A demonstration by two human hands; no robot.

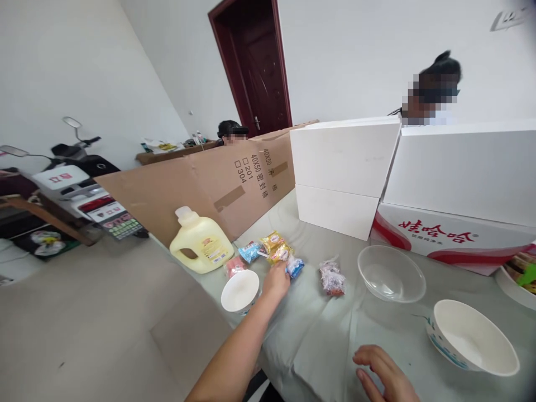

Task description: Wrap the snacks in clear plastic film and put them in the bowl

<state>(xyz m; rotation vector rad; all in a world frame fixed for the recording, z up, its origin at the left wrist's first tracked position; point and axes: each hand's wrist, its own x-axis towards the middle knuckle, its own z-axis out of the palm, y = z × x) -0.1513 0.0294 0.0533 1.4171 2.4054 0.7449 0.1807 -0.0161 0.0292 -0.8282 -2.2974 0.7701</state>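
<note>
My left hand (pixel 276 281) reaches out over the table with its fingers closed on a small blue-and-white packet (pixel 296 268). Just beyond it lie yellow snack packets (pixel 275 245) and a light-blue packet (pixel 250 252). A pink packet (pixel 235 267) sits behind a small white bowl (pixel 240 291), left of my left wrist. Low in the view, my right hand (pixel 385 375) hovers at the near side with fingers apart and nothing in them. Farther up from it is a clear-wrapped bundle of reddish-brown food (pixel 332 277).
A jug of yellow liquid (pixel 203 241) stands by the cardboard divider (pixel 201 184). White boxes (pixel 343 173) line the table's back. On the right are a clear plastic bowl (pixel 391 273) and a white patterned bowl (pixel 473 338). Two people are behind the boxes and divider.
</note>
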